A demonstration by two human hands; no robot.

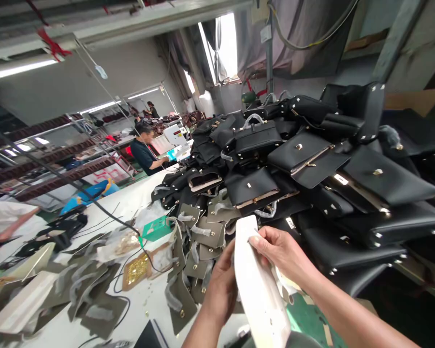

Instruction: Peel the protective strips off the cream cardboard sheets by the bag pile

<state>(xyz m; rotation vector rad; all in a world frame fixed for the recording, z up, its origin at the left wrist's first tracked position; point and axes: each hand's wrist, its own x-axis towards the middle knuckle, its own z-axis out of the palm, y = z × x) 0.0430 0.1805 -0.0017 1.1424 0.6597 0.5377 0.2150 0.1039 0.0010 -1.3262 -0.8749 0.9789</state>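
Observation:
A long cream-white bag panel stands tilted up in front of me, its rounded end pointing away. My left hand is closed along its left edge, the fingers partly hidden behind it. On the other side, my right hand pinches the panel's right edge near the far end, thumb on top. Just beyond lie grey-green bag flaps with plastic-wrapped handles and small gold fittings. What lies under the panel's near end is mostly hidden.
Black handbags are heaped on the right. An open box of gold fittings, a green box and a black cable lie on the white table. More grey-green pieces lie left. A co-worker sits at a sewing machine.

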